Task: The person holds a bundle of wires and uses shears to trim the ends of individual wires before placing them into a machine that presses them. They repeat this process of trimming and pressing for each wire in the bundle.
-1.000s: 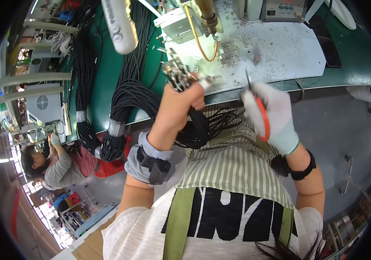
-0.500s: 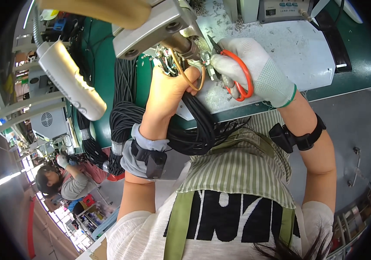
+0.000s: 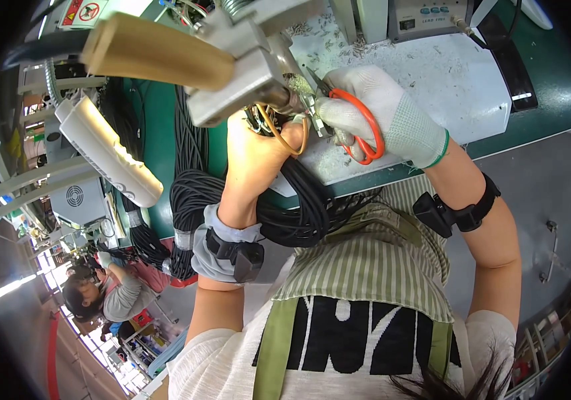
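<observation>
My bare left hand (image 3: 259,150) is closed around the end of a bundle of black cables (image 3: 305,193), which hang down over the bench edge. Stripped wire ends and a tan loop (image 3: 301,140) show at its fingers. In my right hand (image 3: 372,103), which wears a white glove, are scissors with orange-red handles (image 3: 373,127); their dark blades point up and left. Small shiny metal pieces (image 3: 319,120) sit by the gloved fingertips, close to my left thumb. Right above both hands is a metal clamp (image 3: 239,83) with a tan-handled tool (image 3: 159,53). It partly hides the wire ends.
A white board (image 3: 432,87) strewn with small clippings lies on the green bench. A grey control box (image 3: 429,20) stands behind it. More black cable bundles (image 3: 195,193) lie at left beneath a lit lamp (image 3: 112,150). Another person (image 3: 122,293) works at the far left.
The clamp and tan-handled tool now sit lower in view, covering more of the wire ends. Both hands have shifted slightly left and keep their hold.
</observation>
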Available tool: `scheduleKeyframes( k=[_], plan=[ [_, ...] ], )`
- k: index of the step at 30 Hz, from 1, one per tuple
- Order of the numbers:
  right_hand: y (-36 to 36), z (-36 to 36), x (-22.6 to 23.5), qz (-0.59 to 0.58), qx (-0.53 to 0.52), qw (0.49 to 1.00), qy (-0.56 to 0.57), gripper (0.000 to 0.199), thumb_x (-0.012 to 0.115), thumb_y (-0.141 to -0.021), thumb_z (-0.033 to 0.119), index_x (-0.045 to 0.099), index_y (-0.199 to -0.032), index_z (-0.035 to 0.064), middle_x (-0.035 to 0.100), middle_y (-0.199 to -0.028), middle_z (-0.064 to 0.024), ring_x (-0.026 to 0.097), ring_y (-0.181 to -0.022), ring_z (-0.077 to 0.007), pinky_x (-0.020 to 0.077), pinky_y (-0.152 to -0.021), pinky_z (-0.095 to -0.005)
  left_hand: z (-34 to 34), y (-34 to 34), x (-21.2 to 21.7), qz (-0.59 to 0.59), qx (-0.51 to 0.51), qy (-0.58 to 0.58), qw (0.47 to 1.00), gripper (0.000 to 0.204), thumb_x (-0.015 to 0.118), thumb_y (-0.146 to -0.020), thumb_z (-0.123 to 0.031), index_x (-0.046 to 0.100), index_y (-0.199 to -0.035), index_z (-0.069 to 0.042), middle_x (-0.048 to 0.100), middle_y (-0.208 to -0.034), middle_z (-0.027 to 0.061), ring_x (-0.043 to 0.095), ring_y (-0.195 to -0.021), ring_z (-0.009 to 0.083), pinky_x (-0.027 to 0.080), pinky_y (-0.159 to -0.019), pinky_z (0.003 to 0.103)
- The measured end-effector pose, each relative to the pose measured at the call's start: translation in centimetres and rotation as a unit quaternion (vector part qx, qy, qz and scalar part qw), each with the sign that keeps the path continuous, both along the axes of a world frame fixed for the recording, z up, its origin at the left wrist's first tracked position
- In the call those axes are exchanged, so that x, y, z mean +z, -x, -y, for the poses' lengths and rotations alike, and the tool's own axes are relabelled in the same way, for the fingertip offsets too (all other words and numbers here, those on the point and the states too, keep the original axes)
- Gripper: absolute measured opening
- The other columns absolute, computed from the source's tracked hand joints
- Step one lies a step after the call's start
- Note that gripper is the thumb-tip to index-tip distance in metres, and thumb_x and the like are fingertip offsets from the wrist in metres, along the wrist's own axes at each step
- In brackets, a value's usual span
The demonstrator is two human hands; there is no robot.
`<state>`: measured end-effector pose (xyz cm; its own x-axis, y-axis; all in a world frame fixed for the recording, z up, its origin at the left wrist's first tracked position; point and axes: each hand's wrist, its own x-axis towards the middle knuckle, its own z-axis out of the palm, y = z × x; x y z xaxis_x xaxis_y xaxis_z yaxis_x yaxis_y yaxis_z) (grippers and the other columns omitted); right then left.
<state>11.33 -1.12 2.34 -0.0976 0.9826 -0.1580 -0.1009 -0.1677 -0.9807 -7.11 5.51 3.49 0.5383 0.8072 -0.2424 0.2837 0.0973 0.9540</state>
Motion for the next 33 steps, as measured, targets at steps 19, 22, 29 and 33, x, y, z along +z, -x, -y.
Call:
scheduleKeyframes(
  k=[19, 22, 29, 33],
  plan=[
    [0.1, 0.0, 0.0, -0.002, 0.006, 1.0, 0.002, 0.028, 0.058, -0.086, 0.025, 0.057, -0.081, -0.0026, 0.053, -0.058, -0.0044, 0.052, -0.047, -0.0097, 0.0409, -0.043, -0.0248, -0.4, 0.4, 0.0, 0.021, -0.012, 0.051, 0.998, 0.008, 0.061, -0.076, -0.003, 0.06, -0.082, 0.002, 0.058, -0.071, 0.0034, 0.055, -0.063, 0.0102, 0.048, -0.059, 0.027],
    [0.6, 1.2, 0.3, 0.065, -0.039, 0.997, -0.009, 0.025, 0.056, -0.086, 0.022, 0.056, -0.08, -0.0015, 0.052, -0.055, -0.0036, 0.05, -0.042, -0.0095, 0.0387, -0.04, -0.0248, 0.9, 0.6, 0.1, 0.076, 0.035, 0.074, 0.994, 0.005, 0.059, -0.081, -0.002, 0.059, -0.082, 0.002, 0.058, -0.069, 0.0043, 0.056, -0.061, 0.0117, 0.049, -0.06, 0.029],
    [-0.8, 8.8, 2.5, 0.319, -0.115, 0.941, 0.0, 0.02, 0.059, -0.083, 0.02, 0.058, -0.087, 0.0002, 0.05, -0.05, -0.008, 0.053, -0.041, -0.018, 0.0431, -0.043, -0.0305, 5.7, 4.5, 0.8, 0.197, 0.091, 0.1, 0.971, 0.014, 0.052, -0.093, -0.012, 0.051, -0.099, 0.001, 0.05, -0.065, 0.0056, 0.047, -0.053, 0.0148, 0.045, -0.054, 0.031],
    [1.4, 9.9, 4.4, 0.421, -0.151, 0.885, -0.129, 0.015, 0.059, -0.083, 0.017, 0.058, -0.085, 0.0017, 0.045, -0.052, -0.0087, 0.051, -0.044, -0.0173, 0.0397, -0.045, -0.0307, 8.0, 4.2, 1.6, 0.213, -0.091, 0.207, 0.95, 0.013, 0.054, -0.092, -0.005, 0.051, -0.103, 0.001, 0.05, -0.064, 0.0025, 0.05, -0.057, 0.0111, 0.045, -0.054, 0.029]
  ],
)
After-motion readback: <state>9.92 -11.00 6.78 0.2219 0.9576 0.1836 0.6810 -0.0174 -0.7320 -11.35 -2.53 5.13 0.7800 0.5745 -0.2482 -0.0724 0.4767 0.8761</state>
